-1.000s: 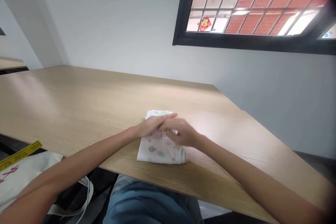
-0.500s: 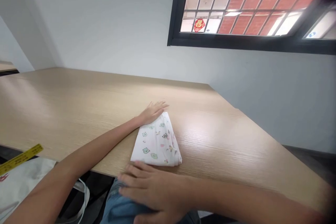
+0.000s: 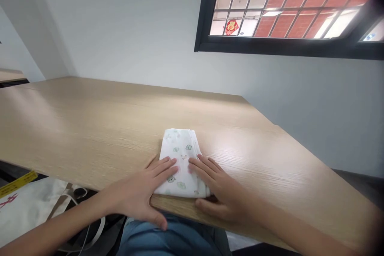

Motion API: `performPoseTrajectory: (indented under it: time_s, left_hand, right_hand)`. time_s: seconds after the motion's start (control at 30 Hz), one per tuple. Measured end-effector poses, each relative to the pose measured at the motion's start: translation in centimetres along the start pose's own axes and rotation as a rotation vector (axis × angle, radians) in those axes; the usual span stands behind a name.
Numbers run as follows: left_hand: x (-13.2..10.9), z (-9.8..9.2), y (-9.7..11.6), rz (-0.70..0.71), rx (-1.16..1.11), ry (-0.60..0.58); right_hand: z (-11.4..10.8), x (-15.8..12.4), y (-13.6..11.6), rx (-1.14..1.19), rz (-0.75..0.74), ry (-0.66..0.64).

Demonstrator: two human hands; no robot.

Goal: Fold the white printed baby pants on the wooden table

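A white cloth (image 3: 180,146) printed with small green animal faces lies folded into a compact stack near the table's front edge. Its layered folds show along the right side. My left hand (image 3: 144,186) rests with spread fingers on the cloth's left part, thumb pointing down past the table edge. From the right, my right hand (image 3: 217,186) lays its fingertips on the cloth's right side, the thumb apart and low by the near edge. Neither hand grips the fabric.
The wooden table (image 3: 105,120) reaches back to a grey-white wall (image 3: 135,28) with a barred window (image 3: 282,8). At lower left, below the table edge, sit a white bag (image 3: 33,204), a yellow strip (image 3: 18,183) and a pale strap or cable.
My left hand has come back from the cloth's far edge to its near left part. My right hand has risen from over my lap onto the cloth's right side.
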State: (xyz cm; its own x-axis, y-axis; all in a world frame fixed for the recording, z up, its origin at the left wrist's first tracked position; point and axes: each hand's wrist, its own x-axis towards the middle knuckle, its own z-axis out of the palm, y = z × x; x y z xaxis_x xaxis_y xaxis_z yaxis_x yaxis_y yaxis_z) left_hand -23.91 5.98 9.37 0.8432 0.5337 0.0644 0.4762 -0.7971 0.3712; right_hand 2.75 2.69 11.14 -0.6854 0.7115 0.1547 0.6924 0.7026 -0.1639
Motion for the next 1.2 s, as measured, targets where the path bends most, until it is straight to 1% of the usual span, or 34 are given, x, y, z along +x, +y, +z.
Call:
performPoseTrajectory:
  time_s: [0.1,0.17,0.27,0.33,0.4,0.47,0.53,0.57,0.6,0.67,0.73,0.77,0.83,0.9,0.93,0.97,1.03,1.07,1.1,1.13,1.2]
  left_hand:
    - [-1.3,0.9,1.1,0.043,-0.011,0.008]
    - [-1.8,0.9,1.8,0.049,-0.037,0.039]
    - [-2.0,0.1,2.5,0.057,-0.113,0.062]
    - [-1.6,-0.8,2.5,0.020,-0.208,0.066]
    - [-0.8,-1.7,2.2,-0.076,-0.354,0.102]
    - [0.6,-2.4,1.6,-0.171,-0.537,0.154]
    - [2.4,-2.7,0.8,-0.228,-0.698,0.198]
    - [3.3,-2.6,0.4,-0.255,-0.730,0.220]
    - [4.3,-2.5,-0.2,-0.288,-0.720,0.246]
    - [5.9,-1.9,-1.4,-0.379,-0.617,0.318]
    - [6.9,-1.3,-2.4,-0.466,-0.495,0.384]
    - [7.1,-1.1,-2.8,-0.495,-0.454,0.409]
    - [7.1,-0.7,-3.3,-0.520,-0.396,0.445]
    - [6.8,-0.5,-3.1,-0.518,-0.322,0.487]
    - [6.7,-0.5,-2.9,-0.506,-0.278,0.510]
    - [6.7,-0.4,-2.6,-0.489,-0.233,0.533]
    - [7.0,-0.3,-1.7,-0.438,-0.150,0.573]
    - [7.4,-0.2,-1.3,-0.393,-0.098,0.576]
    - [7.8,0.0,-0.9,-0.337,-0.041,0.560]
    - [8.3,0.1,-0.6,-0.278,0.011,0.520]
    - [9.0,0.5,-0.4,-0.186,0.072,0.401]
  right_hand:
    - [1.0,-2.0,-1.3,0.000,-0.034,-0.019]
    - [1.5,-2.8,-2.1,-0.033,-0.068,-0.025]
    - [1.5,-3.2,-2.4,-0.042,-0.121,0.003]
    - [0.8,-2.9,-2.0,0.048,-0.113,0.043]
    - [-0.2,-2.0,-1.3,0.185,-0.016,0.052]
    - [-1.2,-0.9,-0.5,0.348,0.145,0.009]
    - [-1.7,0.5,0.4,0.551,0.314,0.006]
    - [-1.7,1.1,0.8,0.667,0.386,0.026]
    - [-1.6,1.8,1.2,0.776,0.457,0.049]
    - [-1.2,2.9,2.0,0.929,0.594,0.068]
    - [-0.7,3.7,2.6,0.967,0.713,0.055]
    - [-0.6,3.9,2.8,0.953,0.751,0.048]
    - [-0.5,4.2,3.1,0.891,0.779,0.031]
    - [-0.6,4.2,3.3,0.768,0.783,0.030]
    - [-0.7,4.2,3.2,0.675,0.771,0.067]
    - [-0.7,4.2,3.1,0.555,0.747,0.140]
    - [-0.7,4.3,2.6,0.272,0.622,0.335]
    - [-0.5,4.5,2.1,0.139,0.525,0.408]
    - [-0.2,4.7,1.7,0.026,0.427,0.443]
    - [0.1,4.9,1.2,-0.058,0.346,0.437]
    - [0.9,5.1,0.7,-0.128,0.248,0.352]
